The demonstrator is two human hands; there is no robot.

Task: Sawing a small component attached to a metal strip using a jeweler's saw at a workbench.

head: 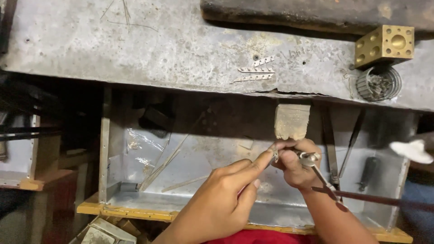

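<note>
left hand [226, 199]: reaching in from lower centre, forefinger and thumb stretched forward, tips pinching one end of small metal piece [274, 153]; other fingers curled under
right hand [296, 165]: clenched, gripping pliers [316, 169] and pressing against the same small piece from the other side; forearm running off lower right
small metal piece: tiny, greyish, caught between fingertips of both hands, just below bench pin [292, 121]; exact shape too small to tell
pliers: metal head at right-hand knuckles, dark red handles [361, 196] sticking out to the right, over the tray
bench pin: worn pale wood block jutting down from bench edge, directly above the hands
workbench top [158, 49]: grey, pitted metal sheet, scratched
perforated strips [255, 72]: three thin silver toothed strips lying on bench top, close together, well above the hands
brass block [384, 44]: cube with round hollows, far right on bench, next to dark wood slab [316, 13]
ribbed cup [379, 83]: round, holding small metal bits, just below brass block
catch tray [181, 203]: metal-lined drawer under bench, wooden front rim; thin rods [165, 165] and clear plastic scrap [142, 142] inside at left
white object [412, 150]: blurred, right edge, cannot tell what
</note>
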